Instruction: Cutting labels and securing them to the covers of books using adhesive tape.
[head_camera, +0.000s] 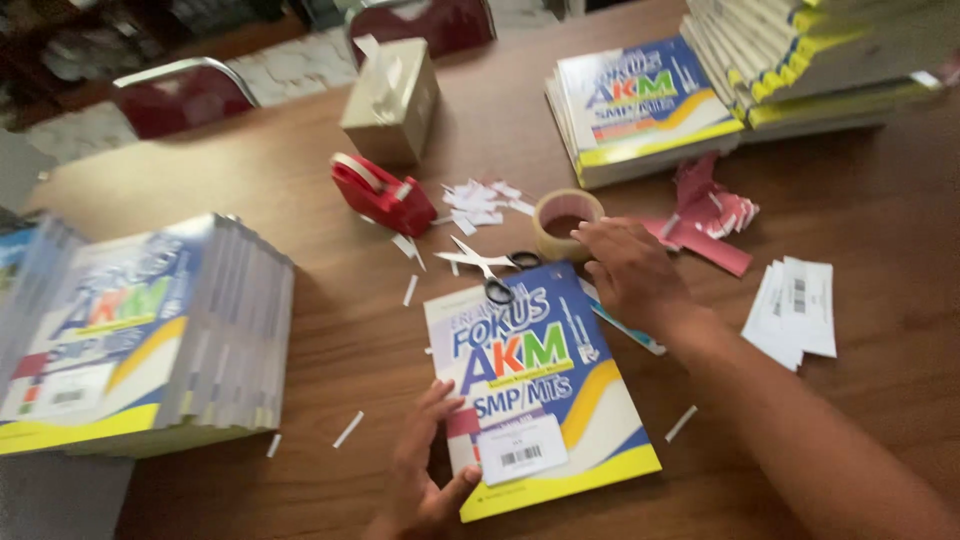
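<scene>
Near the bottom edge of the view, our left hand (422, 470) is cut off at the wrist, so we see only its palm and spread fingers. It lies flat against the lower left edge of the book (540, 385), the grip released, pressing and not grasping. We cannot make out the small print on the cover; motion blur softens most of it. A white label (520, 450) sits on the cover near its lower end.

The book lies flat on the tabletop (330, 330), its long axis running from the scissors (490, 268) at its far end toward us, tilted a little so the near end swings right. Its spine side faces our left hand.

Our right arm comes in from the lower right corner, forearm angled up and left, and the right hand (630, 272) rests knuckles up by the book's far right corner. Its fingers curl loosely toward a tape roll (565, 222) and touch it or nearly so; the grip is open, holding nothing that we can see. Whatever lies under the palm is hidden.

A red dispenser (385, 195) stands left of the tape roll, with paper scraps (480, 200) between them. Book stacks sit at far left (140, 340) and top right (650, 105), the latter partly cut off.
</scene>
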